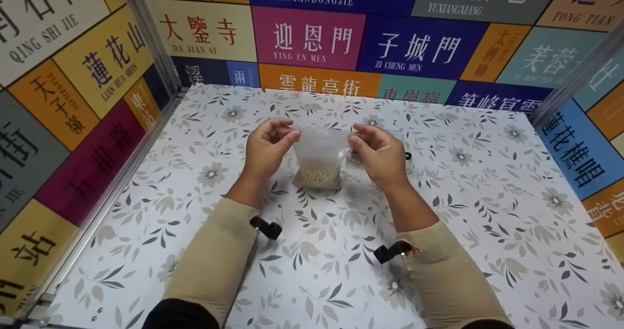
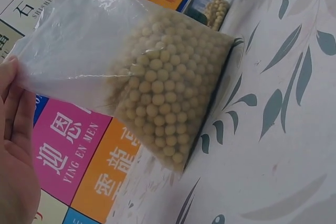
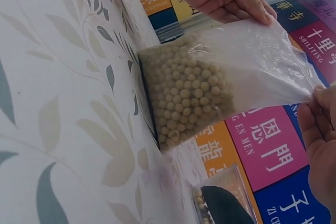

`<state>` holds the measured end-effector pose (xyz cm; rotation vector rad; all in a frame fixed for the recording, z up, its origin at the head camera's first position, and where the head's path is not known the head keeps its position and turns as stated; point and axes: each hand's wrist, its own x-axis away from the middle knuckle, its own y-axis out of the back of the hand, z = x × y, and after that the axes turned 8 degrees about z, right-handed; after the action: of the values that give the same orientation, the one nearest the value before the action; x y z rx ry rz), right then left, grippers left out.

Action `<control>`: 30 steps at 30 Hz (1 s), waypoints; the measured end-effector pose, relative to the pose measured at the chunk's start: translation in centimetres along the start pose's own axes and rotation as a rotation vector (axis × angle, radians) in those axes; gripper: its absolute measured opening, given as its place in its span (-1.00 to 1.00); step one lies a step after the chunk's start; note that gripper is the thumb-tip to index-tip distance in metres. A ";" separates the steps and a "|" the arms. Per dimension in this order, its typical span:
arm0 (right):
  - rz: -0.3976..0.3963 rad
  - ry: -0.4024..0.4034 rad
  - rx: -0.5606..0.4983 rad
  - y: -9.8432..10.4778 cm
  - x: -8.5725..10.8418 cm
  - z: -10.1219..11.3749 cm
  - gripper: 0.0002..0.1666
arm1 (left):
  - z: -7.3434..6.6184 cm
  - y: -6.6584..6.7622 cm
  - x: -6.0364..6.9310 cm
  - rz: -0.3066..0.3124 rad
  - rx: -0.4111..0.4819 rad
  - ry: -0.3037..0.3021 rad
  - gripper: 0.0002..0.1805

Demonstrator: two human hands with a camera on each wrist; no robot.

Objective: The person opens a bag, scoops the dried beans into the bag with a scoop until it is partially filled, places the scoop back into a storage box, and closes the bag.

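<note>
A clear plastic bag (image 1: 319,148) stands upright on the table, its lower part filled with round, pale yellow beans (image 3: 189,93) that look like soybeans. My left hand (image 1: 268,146) pinches the bag's top left corner between thumb and fingers. At the opposite top corner, my right hand (image 1: 382,156) pinches the plastic the same way. Between the two hands the upper part of the bag is stretched flat. In the left wrist view the bag's base (image 2: 210,114) touches the tablecloth. Whether the bag's mouth is sealed, I cannot tell.
Partly hidden behind my right hand is a small clear container (image 3: 239,174) with similar beans and a dark piece at it. A floral tablecloth (image 1: 321,270) covers the table. Panels with printed street names (image 1: 307,39) stand at the back and both sides.
</note>
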<state>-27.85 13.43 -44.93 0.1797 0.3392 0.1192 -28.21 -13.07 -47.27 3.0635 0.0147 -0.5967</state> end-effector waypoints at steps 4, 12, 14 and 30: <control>0.015 -0.018 -0.028 0.1 -0.2 0.3 -0.67 | -0.2 0.0 -0.1 -0.020 -0.027 -0.003 -0.67; 0.064 -0.021 -0.018 0.4 -0.4 0.3 -0.55 | 0.0 0.2 -0.8 -0.055 -0.012 0.001 -0.57; 0.075 -0.032 -0.001 0.6 -0.4 0.3 -0.50 | 0.1 0.2 -0.9 -0.070 -0.003 0.013 -0.53; 0.150 -0.096 0.117 2.2 -0.6 0.1 -0.38 | 0.9 -0.3 -2.5 -0.114 -0.221 0.074 -0.62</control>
<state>-28.55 15.50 -44.24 0.3259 0.2363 0.2384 -30.91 -12.76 -47.17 2.8815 0.2408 -0.4522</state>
